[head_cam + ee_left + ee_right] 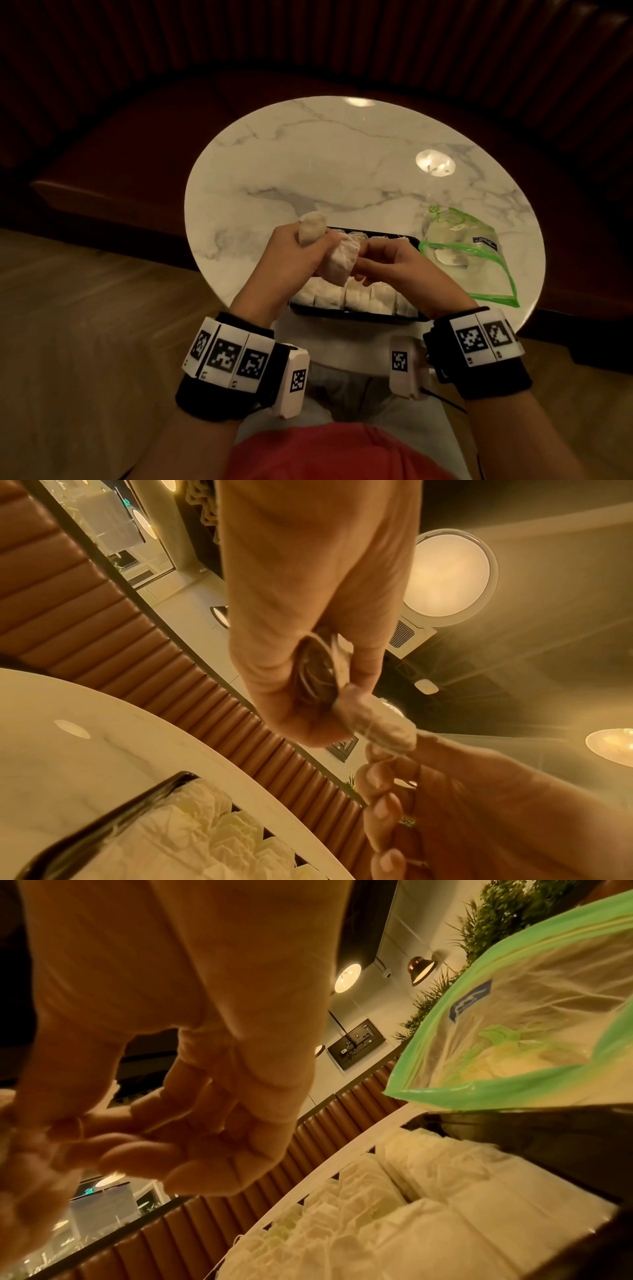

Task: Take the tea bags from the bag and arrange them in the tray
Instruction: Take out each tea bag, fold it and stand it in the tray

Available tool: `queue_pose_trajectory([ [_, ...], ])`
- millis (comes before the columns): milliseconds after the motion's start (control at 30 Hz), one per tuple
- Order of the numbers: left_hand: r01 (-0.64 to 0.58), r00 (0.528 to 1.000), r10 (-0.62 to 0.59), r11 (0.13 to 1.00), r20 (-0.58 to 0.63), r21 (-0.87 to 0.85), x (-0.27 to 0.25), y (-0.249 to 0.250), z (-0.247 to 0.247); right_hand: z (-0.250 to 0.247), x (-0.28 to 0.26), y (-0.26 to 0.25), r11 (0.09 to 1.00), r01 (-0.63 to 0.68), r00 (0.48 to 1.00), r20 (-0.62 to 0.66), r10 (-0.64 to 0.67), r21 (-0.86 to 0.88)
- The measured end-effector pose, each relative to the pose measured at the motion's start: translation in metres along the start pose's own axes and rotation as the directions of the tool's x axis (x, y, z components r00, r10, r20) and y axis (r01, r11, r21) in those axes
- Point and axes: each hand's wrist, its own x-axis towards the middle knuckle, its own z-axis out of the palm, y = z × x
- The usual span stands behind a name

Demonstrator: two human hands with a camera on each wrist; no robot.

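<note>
Both hands hover over the black tray (pixel 356 317), which holds rows of white tea bags (pixel 356 294). My left hand (pixel 320 240) grips a small bunch of tea bags; one tea bag (pixel 311 226) sticks up past its fingers. A second tea bag (pixel 339 265) hangs between the hands, and my right hand (pixel 359 263) pinches its right edge. In the left wrist view the left hand (pixel 308 674) clamps a tea bag (pixel 380 725), with the right hand's fingers (pixel 383 804) just below it. The clear zip bag (pixel 476 253) with green edges lies right of the tray, with a few tea bags still inside.
A round marble table (pixel 342 164) carries the tray at its near edge. A dark padded bench (pixel 137 137) curves behind the table. The right wrist view shows the zip bag (pixel 514 1031) lying open against the tray's rim (pixel 514 1137), with tea bags (pixel 411 1204) in the tray.
</note>
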Motion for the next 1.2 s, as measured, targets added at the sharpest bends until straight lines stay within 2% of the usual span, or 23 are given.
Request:
queue_pose_trajectory([
  [233, -0.034, 0.999, 0.034, 0.996, 0.005, 0.080, -0.001, -0.003, 0.002, 0.007, 0.001, -0.001, 1.000, -0.002, 0.999, 0.038, 0.002, 0.002],
  [367, -0.080, 0.997, 0.080, 0.996, 0.012, 0.049, -0.003, -0.004, -0.001, 0.001, -0.002, -0.004, 1.000, -0.010, 0.997, 0.081, 0.011, -0.021],
  [533, -0.081, 0.996, 0.082, 0.997, 0.039, -0.008, -0.005, -0.002, -0.002, -0.005, -0.001, -0.008, 0.999, -0.041, 0.993, 0.113, 0.039, 0.019],
  [1033, -0.109, 0.983, 0.109, 0.994, 0.151, -0.009, -0.009, 0.004, 0.000, -0.028, 0.001, -0.024, 0.997, -0.067, 0.996, 0.065, 0.065, 0.026],
  [1200, -0.058, 0.981, 0.060, 0.998, 0.183, -0.012, -0.009, 0.001, -0.001, -0.033, 0.003, -0.029, 0.997, -0.059, 0.997, 0.053, 0.057, 0.052],
])
